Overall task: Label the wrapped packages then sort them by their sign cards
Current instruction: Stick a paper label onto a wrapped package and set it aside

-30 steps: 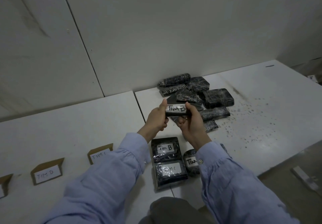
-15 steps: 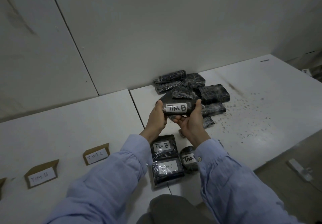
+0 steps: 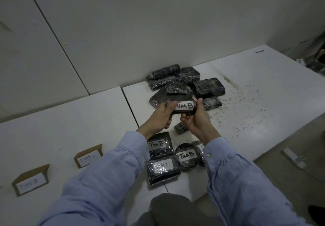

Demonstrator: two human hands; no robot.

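Both hands grip one dark wrapped package [image 3: 184, 107] marked "Tim B" above the counter [image 3: 246, 93]: the left hand [image 3: 162, 115] clasps its left end, the right hand [image 3: 197, 118] its right end. Labelled packages [image 3: 162, 155] lie below; sign cards [image 3: 88, 156] stand left.

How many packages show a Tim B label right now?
3: one held in both hands, one flat below the left wrist, one round near the right cuff. Another label beside it is partly hidden.
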